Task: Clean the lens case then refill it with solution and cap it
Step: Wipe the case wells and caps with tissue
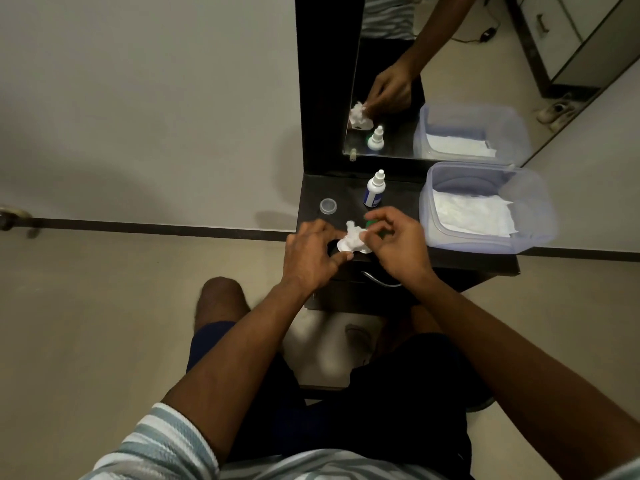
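A white lens case (363, 250) lies near the front edge of the dark dresser top (398, 197), mostly hidden under a crumpled white tissue (353, 239). My left hand (313, 252) steadies the case from the left, fingers resting on its edge. Pinching the tissue from the right is my right hand (398, 242), pressing it into the case. A green cap (372, 223) peeks out behind my right fingers. Behind the hands stands a white and blue solution bottle (374, 190), upright and capped. A clear round cap (328, 206) sits at the left of the top.
A translucent plastic tub (530, 202) lined with white tissue fills the right side of the top. A mirror (433, 81) stands behind and reflects the hand, bottle and tub. A drawer handle (379, 280) is below the front edge. My knees are under the dresser.
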